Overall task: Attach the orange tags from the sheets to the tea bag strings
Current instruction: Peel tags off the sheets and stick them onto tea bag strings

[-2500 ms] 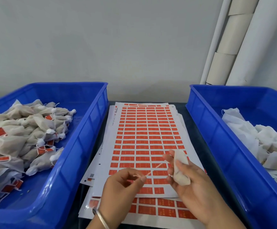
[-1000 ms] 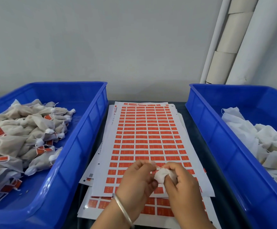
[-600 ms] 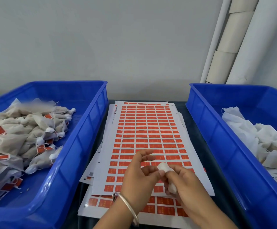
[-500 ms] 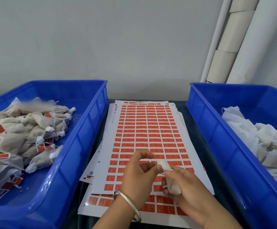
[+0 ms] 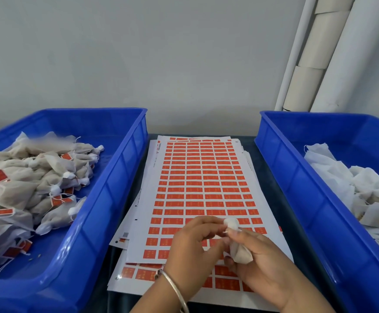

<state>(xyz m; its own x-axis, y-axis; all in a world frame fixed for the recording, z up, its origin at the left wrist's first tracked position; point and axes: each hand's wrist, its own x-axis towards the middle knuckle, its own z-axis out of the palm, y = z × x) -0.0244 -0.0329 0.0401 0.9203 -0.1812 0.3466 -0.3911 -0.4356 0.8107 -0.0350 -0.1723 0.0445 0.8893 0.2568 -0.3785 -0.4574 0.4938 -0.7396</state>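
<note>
Head view | right hand [image 5: 265, 265], fingers curled, grips small white mesh tea bag [image 5: 238, 249] | left hand [image 5: 193, 247] pinches its top [image 5: 230, 223] | above orange-tag paper sheets [image 5: 197, 181]

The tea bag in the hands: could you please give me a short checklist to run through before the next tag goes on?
1. Tea bag held by the right hand: ok.
2. Left hand fingers at the bag's knotted top: ok.
3. String free and visible: cannot tell.
4. Orange tag already on this bag: cannot tell, none visible.
5. Tag sheet below the hands, with tags left: ok.
6. Left bin holding tagged bags has room: ok.
</note>
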